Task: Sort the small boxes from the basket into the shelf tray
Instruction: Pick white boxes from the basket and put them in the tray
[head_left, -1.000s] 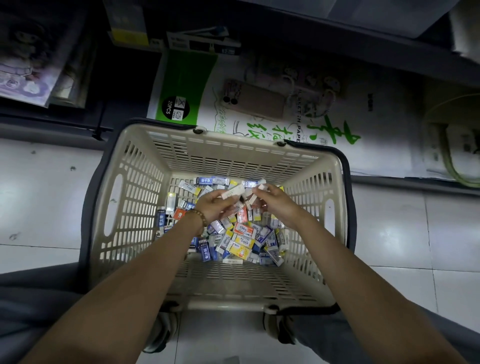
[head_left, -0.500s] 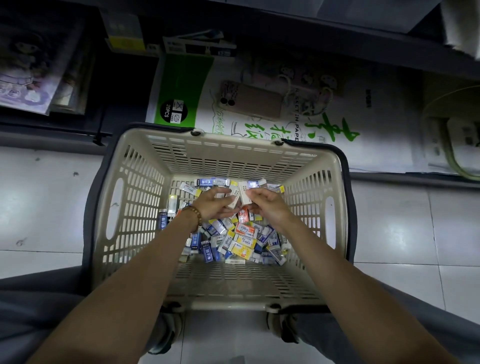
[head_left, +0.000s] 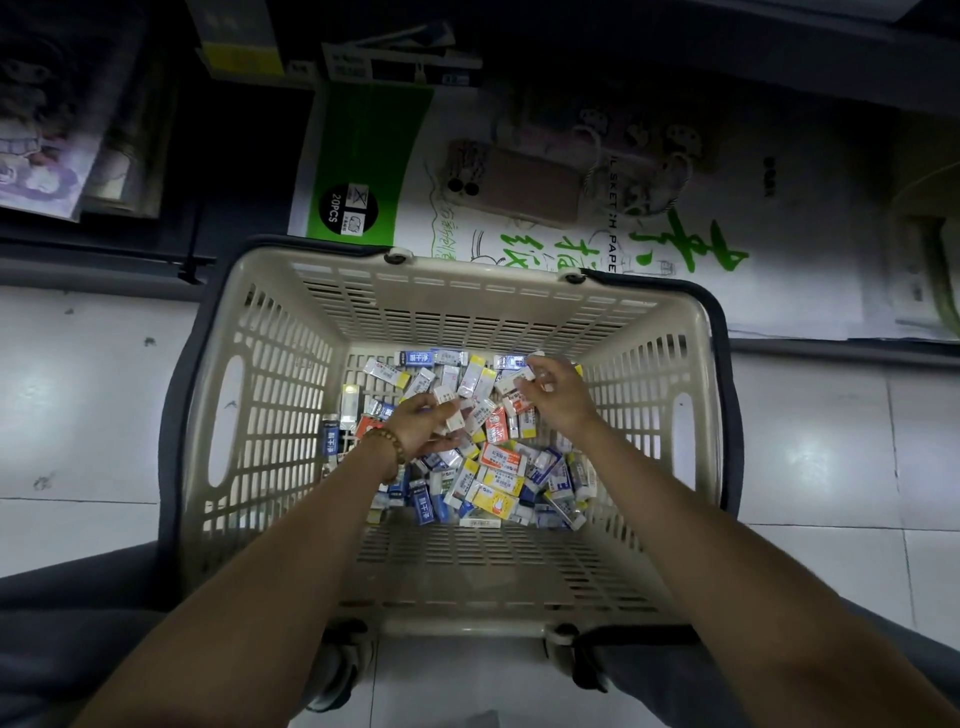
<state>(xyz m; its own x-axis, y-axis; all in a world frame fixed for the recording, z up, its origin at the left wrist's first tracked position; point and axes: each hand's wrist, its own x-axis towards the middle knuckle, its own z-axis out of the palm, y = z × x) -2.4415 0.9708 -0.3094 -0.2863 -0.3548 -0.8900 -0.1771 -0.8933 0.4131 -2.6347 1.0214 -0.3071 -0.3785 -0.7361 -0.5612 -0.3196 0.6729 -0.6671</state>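
Note:
A beige plastic basket (head_left: 270, 415) with dark handles stands on the floor between my knees. Several small boxes (head_left: 498, 486) in white, blue, yellow and orange lie heaped on its bottom. Both my arms reach down into it. My left hand (head_left: 423, 423), with a bead bracelet on the wrist, holds a few white boxes (head_left: 451, 410) in its curled fingers. My right hand (head_left: 553, 392) pinches a white box (head_left: 514, 382) near the basket's far wall. No shelf tray shows in this view.
Behind the basket lies a low shelf with a green and white sketch paper pack (head_left: 519, 208), a phone-like object (head_left: 511, 187) on it, and books (head_left: 47, 145) at the left. White floor tiles (head_left: 78, 405) flank the basket. My shoes (head_left: 337, 670) sit under its near edge.
My two hands met at the middle of the heap and have drawn apart. The left one moved down and left with white boxes; the right one shifted right toward the far wall.

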